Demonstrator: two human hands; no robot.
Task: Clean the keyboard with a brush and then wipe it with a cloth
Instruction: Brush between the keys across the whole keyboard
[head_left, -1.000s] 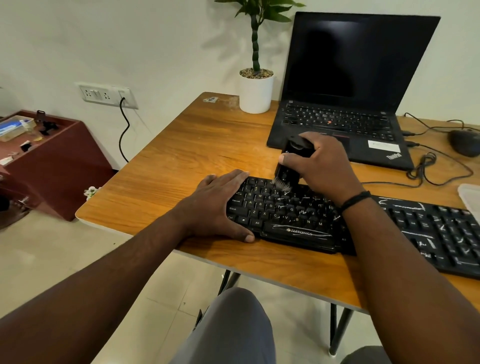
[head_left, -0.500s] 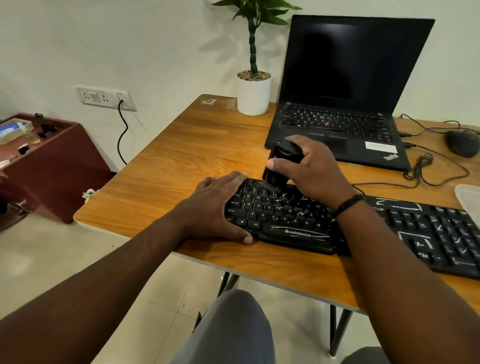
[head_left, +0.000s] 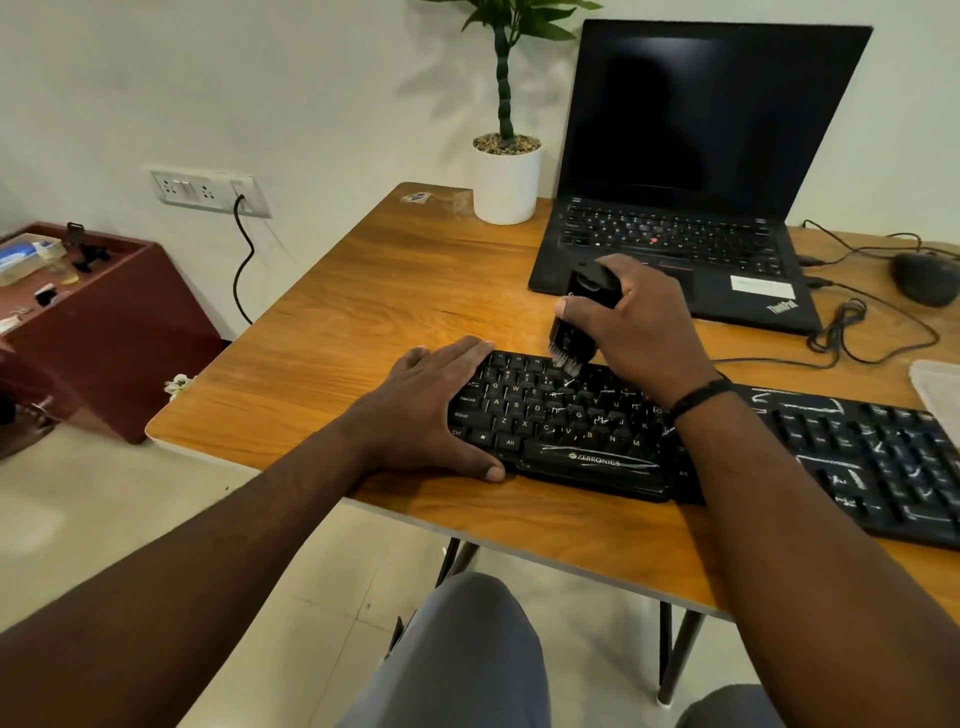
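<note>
Just right of the frame's centre, the right hand (head_left: 636, 322) is wrapped round a small black brush (head_left: 576, 325), thumb across its near face, fingers curled behind. It holds the brush nearly upright, bristles down, and the pale tips touch the top row of keys near the upper left corner of the keyboard (head_left: 561, 415). Left of it, the left hand (head_left: 441, 405) lies flat with straight fingers over the keyboard's left end, thumb hooked along the near edge, seemingly pinning it to the counter (head_left: 374, 312).

The keyboard is long and black, and its long axis runs from the frame's centre out towards the lower right edge, so nearly all of its length lies to the right of the brush, partly under the right forearm. White scraps and streaks are scattered among the keys, thicker on the stretch at the far right. I'd judge the brushing has only begun at this left end, and the strokes to come must travel rightward along that axis; the right hand is the one placed for it, while the left need only keep its hold.

Beyond the hands an open laptop (head_left: 691, 171) stands with a dark screen, a potted plant (head_left: 506, 156) to its left, and a mouse (head_left: 924, 278) with loose cables at the right. I see no cloth that I could name for certain.
</note>
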